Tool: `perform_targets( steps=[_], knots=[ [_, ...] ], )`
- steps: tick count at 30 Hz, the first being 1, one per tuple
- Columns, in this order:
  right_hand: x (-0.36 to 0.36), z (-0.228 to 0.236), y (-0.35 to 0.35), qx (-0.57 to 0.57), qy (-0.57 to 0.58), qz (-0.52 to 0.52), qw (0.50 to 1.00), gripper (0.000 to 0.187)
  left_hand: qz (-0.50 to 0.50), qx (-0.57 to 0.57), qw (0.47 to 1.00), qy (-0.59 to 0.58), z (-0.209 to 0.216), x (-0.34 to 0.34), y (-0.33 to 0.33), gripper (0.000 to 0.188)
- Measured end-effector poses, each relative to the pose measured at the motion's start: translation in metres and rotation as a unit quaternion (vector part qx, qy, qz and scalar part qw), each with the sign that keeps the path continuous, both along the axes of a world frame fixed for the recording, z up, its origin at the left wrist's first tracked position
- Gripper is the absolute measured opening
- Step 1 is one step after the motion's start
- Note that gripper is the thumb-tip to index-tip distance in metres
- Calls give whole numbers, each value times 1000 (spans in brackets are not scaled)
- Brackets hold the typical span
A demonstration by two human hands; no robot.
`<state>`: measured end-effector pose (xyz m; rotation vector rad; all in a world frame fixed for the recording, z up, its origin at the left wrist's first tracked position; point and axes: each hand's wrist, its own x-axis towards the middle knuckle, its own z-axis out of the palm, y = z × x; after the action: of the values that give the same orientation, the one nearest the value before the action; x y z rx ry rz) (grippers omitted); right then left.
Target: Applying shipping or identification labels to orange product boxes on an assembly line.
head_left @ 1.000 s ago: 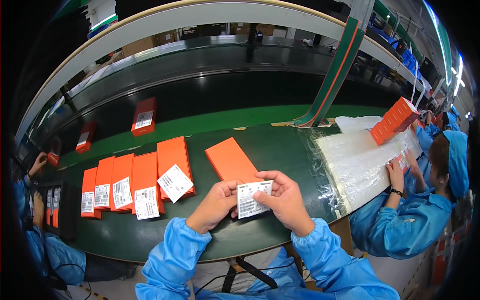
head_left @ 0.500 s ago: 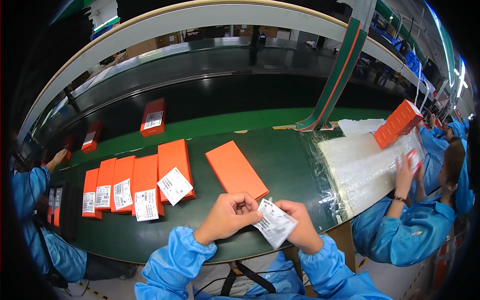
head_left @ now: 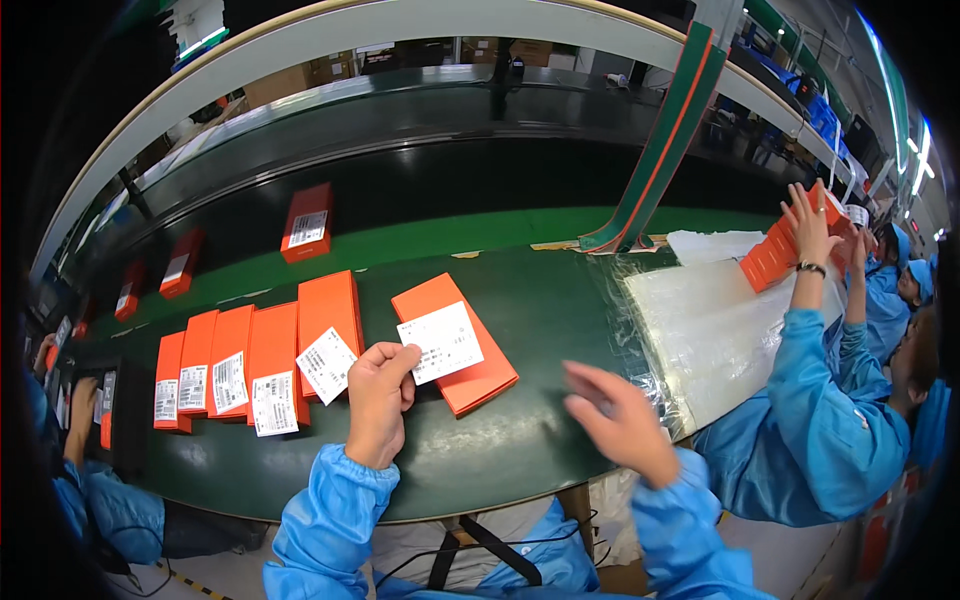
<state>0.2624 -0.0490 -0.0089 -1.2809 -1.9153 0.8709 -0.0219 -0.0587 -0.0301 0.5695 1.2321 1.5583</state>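
Note:
My left hand [head_left: 382,400] pinches the lower left corner of a white printed label [head_left: 447,340] between thumb and fingers. The label lies over the upper part of an orange box [head_left: 468,388] on the green table; whether it touches the lid I cannot tell. My right hand [head_left: 625,422] is off to the right of that box, fingers stretched and slightly blurred, holding nothing. Left of my left hand, an orange box [head_left: 327,297] has a tilted white label [head_left: 327,366] overhanging its near end.
More orange boxes [head_left: 234,345] with white labels line the table's left. Behind, several boxes [head_left: 307,222] sit on a dark belt beyond a green strip. A green post [head_left: 660,140] rises at the back. On the right, a co-worker's hands [head_left: 815,235] touch stacked orange boxes [head_left: 768,262] beside a pale sheet [head_left: 725,325].
The hands have parted: my left moved left and up with the label, over the box, while my right let go and opened. The co-worker on the right has reached up to the stack.

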Motion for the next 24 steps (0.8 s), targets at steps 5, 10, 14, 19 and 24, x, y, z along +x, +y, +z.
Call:
perform_targets(
  steps=[5,10,14,19,24],
  knots=[
    [-62,-23,32,29,-50,52,997,32,-3,-19,999,46,-4,-1,0,14],
    [-64,-47,72,-94,131,56,985,30,-31,-52,996,60,1,3,-4,13],
    [-65,-49,88,-131,140,52,980,28,-33,-56,996,68,1,8,-4,13],
    [-66,-43,73,-104,80,52,990,24,-17,-64,994,88,-2,7,-4,14],
    [-65,-43,70,-42,65,66,995,22,-20,-61,994,92,0,8,-3,14]
  ],
)
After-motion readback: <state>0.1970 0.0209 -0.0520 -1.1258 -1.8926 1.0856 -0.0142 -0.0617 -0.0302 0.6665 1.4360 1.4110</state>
